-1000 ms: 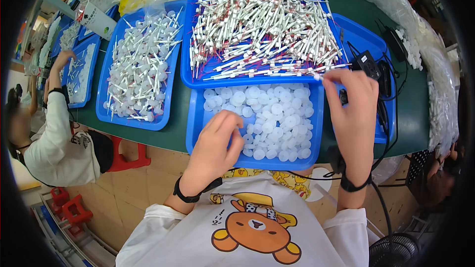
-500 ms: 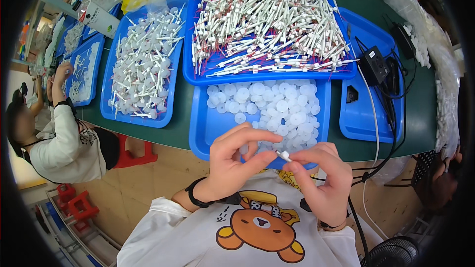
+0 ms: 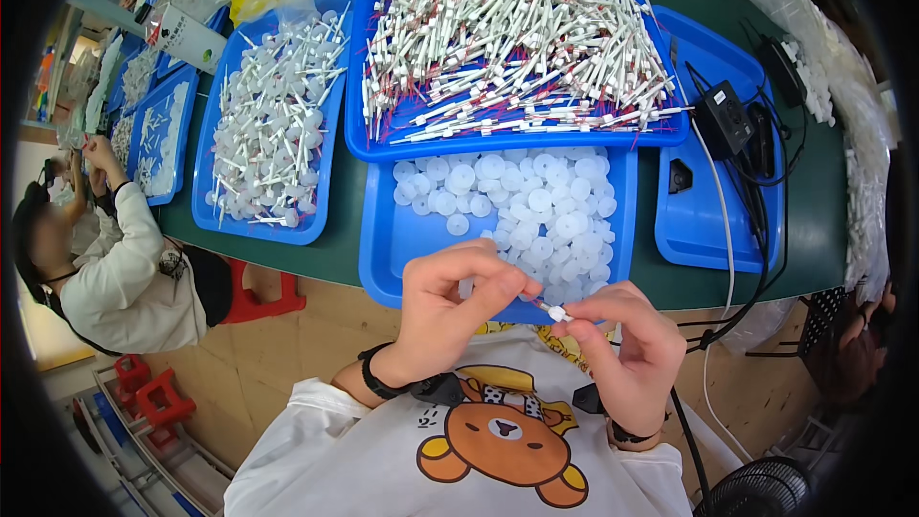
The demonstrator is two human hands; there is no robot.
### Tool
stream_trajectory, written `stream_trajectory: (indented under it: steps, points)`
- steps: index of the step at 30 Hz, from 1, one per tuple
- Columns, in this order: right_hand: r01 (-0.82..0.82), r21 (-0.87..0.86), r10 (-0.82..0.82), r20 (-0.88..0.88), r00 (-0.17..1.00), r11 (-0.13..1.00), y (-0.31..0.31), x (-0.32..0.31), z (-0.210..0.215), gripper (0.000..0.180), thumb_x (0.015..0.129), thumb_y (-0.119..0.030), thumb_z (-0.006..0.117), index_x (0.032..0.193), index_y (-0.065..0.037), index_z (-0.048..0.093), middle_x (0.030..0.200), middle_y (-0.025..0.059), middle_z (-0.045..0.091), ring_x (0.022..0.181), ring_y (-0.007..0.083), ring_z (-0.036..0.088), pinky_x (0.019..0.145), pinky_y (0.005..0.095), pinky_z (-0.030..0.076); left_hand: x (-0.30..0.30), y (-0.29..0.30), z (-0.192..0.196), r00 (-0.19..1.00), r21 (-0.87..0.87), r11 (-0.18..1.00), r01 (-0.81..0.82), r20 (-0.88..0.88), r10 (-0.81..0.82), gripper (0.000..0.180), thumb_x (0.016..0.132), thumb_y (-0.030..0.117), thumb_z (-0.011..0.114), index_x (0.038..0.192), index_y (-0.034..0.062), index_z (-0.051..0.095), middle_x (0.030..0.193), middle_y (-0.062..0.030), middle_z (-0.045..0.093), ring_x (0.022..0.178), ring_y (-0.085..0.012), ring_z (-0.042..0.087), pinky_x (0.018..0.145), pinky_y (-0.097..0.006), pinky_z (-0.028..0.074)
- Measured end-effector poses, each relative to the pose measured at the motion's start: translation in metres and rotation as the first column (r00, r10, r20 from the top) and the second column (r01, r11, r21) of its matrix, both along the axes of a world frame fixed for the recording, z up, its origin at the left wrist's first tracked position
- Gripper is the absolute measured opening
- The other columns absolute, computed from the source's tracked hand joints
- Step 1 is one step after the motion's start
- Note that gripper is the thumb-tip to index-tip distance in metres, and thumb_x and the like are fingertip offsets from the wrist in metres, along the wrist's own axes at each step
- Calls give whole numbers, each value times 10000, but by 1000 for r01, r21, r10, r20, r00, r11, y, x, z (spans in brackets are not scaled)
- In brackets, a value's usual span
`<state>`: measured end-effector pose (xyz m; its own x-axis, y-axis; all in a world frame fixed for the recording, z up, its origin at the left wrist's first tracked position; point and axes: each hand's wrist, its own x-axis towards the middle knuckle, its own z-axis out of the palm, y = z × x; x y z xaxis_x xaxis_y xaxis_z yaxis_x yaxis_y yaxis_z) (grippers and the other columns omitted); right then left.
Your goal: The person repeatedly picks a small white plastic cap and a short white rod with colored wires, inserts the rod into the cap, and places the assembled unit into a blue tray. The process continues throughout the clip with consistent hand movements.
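Between my hands is a small white stick-like part (image 3: 557,313) with a blocky white collar, held above the front edge of the lower tray. My right hand (image 3: 630,340) pinches its collar end between thumb and index finger. Thumb and index of my left hand (image 3: 450,302) are pressed together at its thin other end, where the tips hide the detail. Just beyond my fingers, translucent white discs (image 3: 541,199) lie heaped in a blue tray (image 3: 381,239). A second blue tray (image 3: 356,124) overlaps its far side, piled with white sticks (image 3: 517,43) bearing red wires.
At the left, a blue tray (image 3: 201,196) holds sticks fitted with discs. Another blue tray (image 3: 670,239) on the right carries a black box (image 3: 725,120) and cables. A co-worker (image 3: 124,258) sits at the left by a red stool (image 3: 273,292). A fan (image 3: 761,488) stands lower right.
My left index finger has come down against the thumb, closing onto the part's thin end. The part has shifted slightly right and down. The co-worker's raised hand has moved left.
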<state>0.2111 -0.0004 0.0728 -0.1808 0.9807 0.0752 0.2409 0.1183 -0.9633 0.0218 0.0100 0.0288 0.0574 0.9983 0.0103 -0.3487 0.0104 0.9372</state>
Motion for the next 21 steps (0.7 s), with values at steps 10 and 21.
stream_trajectory:
  steps: [10, 21]
  points:
    - [76, 22, -78, 103, 992, 997, -2, 5, 0, 148, 807, 33, 757, 947, 10, 717, 826, 96, 723, 738, 212, 621, 693, 307, 456, 3, -1, -1, 994, -102, 989, -106, -34, 103, 273, 971, 111, 599, 1199, 7, 709, 797, -6, 598, 679, -91, 437, 626, -249, 367]
    - [159, 52, -164, 110, 980, 986, -2, 14, -3, 155, 789, 53, 757, 930, 19, 703, 844, 107, 717, 758, 223, 624, 676, 307, 461, -17, 10, 5, 974, -26, 986, 163, -158, -165, 618, 910, 26, 424, 1527, 5, 393, 1017, -34, 404, 867, -136, 472, 815, -277, 442]
